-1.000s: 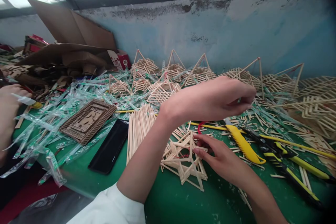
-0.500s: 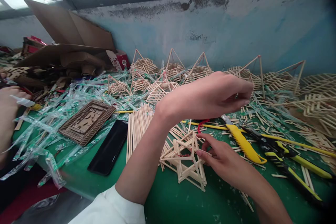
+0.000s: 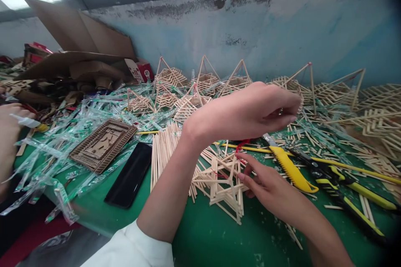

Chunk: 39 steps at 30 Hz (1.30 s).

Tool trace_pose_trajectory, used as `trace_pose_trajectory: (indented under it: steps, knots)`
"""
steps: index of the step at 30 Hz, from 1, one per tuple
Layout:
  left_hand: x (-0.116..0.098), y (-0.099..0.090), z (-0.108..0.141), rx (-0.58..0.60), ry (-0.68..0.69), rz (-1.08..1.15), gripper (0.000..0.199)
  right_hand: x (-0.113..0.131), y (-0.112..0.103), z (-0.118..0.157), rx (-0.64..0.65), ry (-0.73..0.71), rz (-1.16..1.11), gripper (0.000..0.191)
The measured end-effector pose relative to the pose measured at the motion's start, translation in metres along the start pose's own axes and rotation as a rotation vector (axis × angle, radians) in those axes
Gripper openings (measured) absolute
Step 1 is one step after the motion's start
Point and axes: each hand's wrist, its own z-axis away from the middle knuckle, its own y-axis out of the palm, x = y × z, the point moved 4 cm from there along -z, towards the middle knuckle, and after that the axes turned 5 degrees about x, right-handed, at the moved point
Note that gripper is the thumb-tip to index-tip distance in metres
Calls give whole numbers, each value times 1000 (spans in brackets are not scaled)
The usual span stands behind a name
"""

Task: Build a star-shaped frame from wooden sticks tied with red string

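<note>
Right hand (image 3: 269,183) pinches star-shaped stick frame (image 3: 231,182) lying to its left, left hand (image 3: 263,108) curled above, contents unclear; frame seems part-built, loose sticks (image 3: 164,150) farther left unused, peaked stick frames (image 3: 189,109) beyond apparently finished.

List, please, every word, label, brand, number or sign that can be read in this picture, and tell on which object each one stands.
No text here can be read.
Clear-and-green plastic wrappers: printed marks, too small and blurred to read.
Red-and-white carton: markings, too blurred to read.
Black phone: no lettering visible.
Stick frame at the right hand: no lettering visible.
</note>
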Motion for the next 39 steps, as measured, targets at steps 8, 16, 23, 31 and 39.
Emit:
trace_pose_trajectory:
  steps: [8, 16, 23, 31, 39]
  knots:
    - [1, 0, 0, -10, 22, 2, 29, 2, 4, 0, -5, -13, -152, 42]
    - [3, 0, -1, -1, -31, -3, 29, -1, 16, -7, -4, -89, -130, 19]
    - [2, 0, -2, 8, -21, -3, 26, -6, 12, -13, -16, -116, -39, 10]
    - [4, 1, -1, -4, -24, 11, 24, 1, 5, -7, -32, -134, 161, 17]
    - [5, 1, -1, -21, 15, 13, 24, 4, 4, -13, -81, -196, 322, 18]
